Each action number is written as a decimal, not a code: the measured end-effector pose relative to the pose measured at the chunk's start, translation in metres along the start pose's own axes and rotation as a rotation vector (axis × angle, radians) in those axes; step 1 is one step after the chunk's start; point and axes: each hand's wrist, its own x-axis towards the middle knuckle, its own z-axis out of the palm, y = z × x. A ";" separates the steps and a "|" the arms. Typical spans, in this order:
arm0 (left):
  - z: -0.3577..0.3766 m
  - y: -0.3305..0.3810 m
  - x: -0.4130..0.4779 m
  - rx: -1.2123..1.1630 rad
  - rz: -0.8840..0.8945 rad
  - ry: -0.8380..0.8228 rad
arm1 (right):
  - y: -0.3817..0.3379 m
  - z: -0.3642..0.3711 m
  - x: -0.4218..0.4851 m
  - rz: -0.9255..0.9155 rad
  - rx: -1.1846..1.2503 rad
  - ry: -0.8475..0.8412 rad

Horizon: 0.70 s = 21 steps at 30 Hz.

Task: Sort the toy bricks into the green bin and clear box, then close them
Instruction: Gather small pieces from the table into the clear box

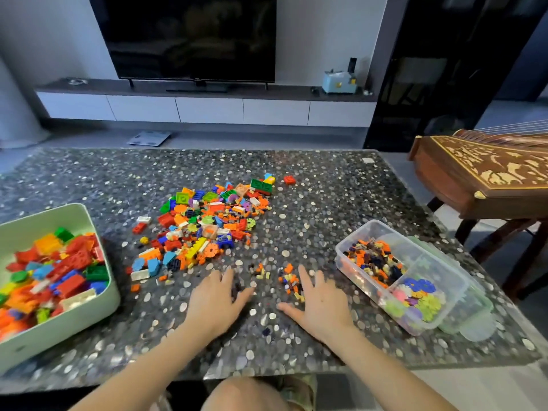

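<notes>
A big heap of mixed toy bricks (204, 223) lies mid-table. The green bin (74, 216) at the left holds many large bricks. The clear box (439, 262) at the right holds small bricks in one compartment and flower-shaped pieces in the other. A small cluster of tiny bricks (292, 281) lies between my hands. My left hand (215, 301) rests flat on the table with fingers spread, over a few dark tiny pieces. My right hand (318, 304) also lies flat with straight fingers, its fingertips at the tiny cluster.
The speckled stone table (326, 203) has its front edge near my knees. A lone red brick (289, 180) sits behind the heap. A pale green lid (474, 324) lies under the clear box. A carved wooden instrument (486, 173) stands at the right.
</notes>
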 end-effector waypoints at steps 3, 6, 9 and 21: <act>0.014 0.002 -0.006 0.147 0.025 -0.009 | -0.018 0.001 0.023 0.007 -0.064 0.041; 0.015 0.012 0.013 0.182 0.045 0.028 | -0.025 0.002 0.041 -0.007 -0.063 0.093; 0.016 0.019 0.034 0.230 0.120 0.006 | -0.025 0.008 0.048 -0.079 -0.060 0.270; 0.018 0.040 0.052 0.161 0.255 -0.095 | -0.033 0.017 0.034 -0.029 0.019 0.322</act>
